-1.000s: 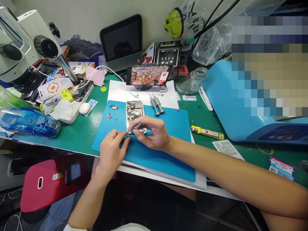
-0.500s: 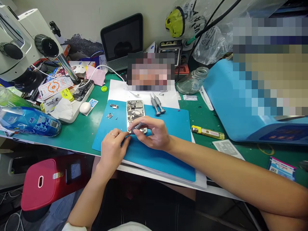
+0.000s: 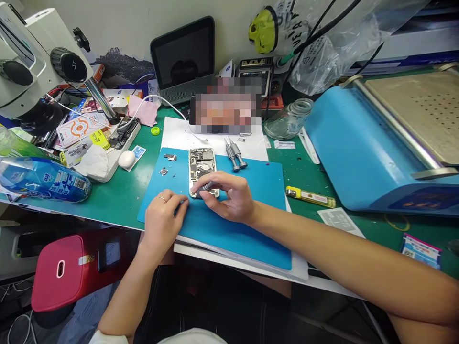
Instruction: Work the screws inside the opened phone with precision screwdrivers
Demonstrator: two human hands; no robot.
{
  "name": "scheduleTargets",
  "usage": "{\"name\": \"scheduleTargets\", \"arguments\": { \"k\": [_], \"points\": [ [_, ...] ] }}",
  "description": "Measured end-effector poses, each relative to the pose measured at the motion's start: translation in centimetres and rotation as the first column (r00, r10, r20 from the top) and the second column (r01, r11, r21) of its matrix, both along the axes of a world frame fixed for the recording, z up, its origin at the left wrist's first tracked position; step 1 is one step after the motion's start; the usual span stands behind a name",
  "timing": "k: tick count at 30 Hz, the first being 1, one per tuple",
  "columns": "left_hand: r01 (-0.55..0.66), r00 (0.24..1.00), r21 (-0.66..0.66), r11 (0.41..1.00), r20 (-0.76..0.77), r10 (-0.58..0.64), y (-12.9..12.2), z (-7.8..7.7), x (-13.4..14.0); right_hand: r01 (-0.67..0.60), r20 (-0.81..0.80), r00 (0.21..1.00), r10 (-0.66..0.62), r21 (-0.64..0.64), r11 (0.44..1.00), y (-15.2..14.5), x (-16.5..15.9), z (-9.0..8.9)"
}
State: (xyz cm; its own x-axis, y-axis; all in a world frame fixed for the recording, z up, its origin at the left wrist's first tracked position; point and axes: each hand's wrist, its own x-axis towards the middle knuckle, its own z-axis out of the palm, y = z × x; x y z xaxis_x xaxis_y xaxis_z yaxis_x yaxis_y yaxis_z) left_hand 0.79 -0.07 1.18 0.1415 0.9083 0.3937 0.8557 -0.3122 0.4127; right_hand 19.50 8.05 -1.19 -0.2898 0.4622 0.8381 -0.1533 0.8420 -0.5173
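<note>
The left hand (image 3: pixel 164 215) (loosely bent) sits apart from the right hand (image 3: pixel 232 197), which curls in a grip, both forearms (image 3: pixel 134 274) converging.

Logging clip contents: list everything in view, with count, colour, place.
Flat rectangular mat: 1, blue, on green bench
Opened rectangular phone: 1, white-rimmed, on mat
Slim cylindrical tool: 1, grey, over phone's lower end
Slender metal screwdrivers: 2, grey, across mat's far edge
Small metallic parts: several, silver, left of phone
Glass jar: 1, clear, beyond mat, right
Slim plastic cutter: 1, yellow, right of mat
Bulky boxy machine: 1, blue, far right
Microscope: 1, white, far left
Upright display: 1, black, at back
Jumbled boxes: several, mixed, left end
Boxy appliance: 1, red, below bench
Left hand: 1, ringed, over mat's left
Right hand: 1, bare, fingers on tool
</note>
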Motion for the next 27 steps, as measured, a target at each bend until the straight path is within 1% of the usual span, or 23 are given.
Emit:
{"name": "scheduleTargets", "arguments": {
  "k": [4,7,10,14,21,27],
  "points": [
    [-0.124,0.992,0.002,0.992,0.018,0.124,0.6,0.9,-2.5,-0.014,0.012,1.000,0.014,0.059,0.998,0.2,0.1,0.0],
    [-0.173,0.985,-0.036,0.984,-0.012,0.172,1.1,0.9,-3.9,-0.010,0.028,1.000,0.008,0.075,0.997,0.3,0.2,0.0],
    [-0.183,0.983,-0.069,0.981,-0.031,0.181,1.3,0.5,-4.2,0.000,0.040,0.999,-0.003,0.080,0.997,0.3,0.2,0.0],
    [-0.180,0.984,-0.078,0.981,-0.008,0.180,1.3,-0.1,-4.0,0.023,0.067,0.997,-0.028,0.067,0.998,0.2,0.3,0.1],
    [-0.170,0.984,-0.082,0.982,0.042,0.174,1.0,-0.1,-4.1,0.029,0.071,0.997,-0.032,0.040,0.999,0.2,0.5,0.2],
    [-0.163,0.982,-0.093,0.982,0.079,0.171,0.7,-0.1,-4.1,0.013,0.078,0.997,-0.012,-0.017,1.000,0.0,0.5,0.3]
  ]
}}
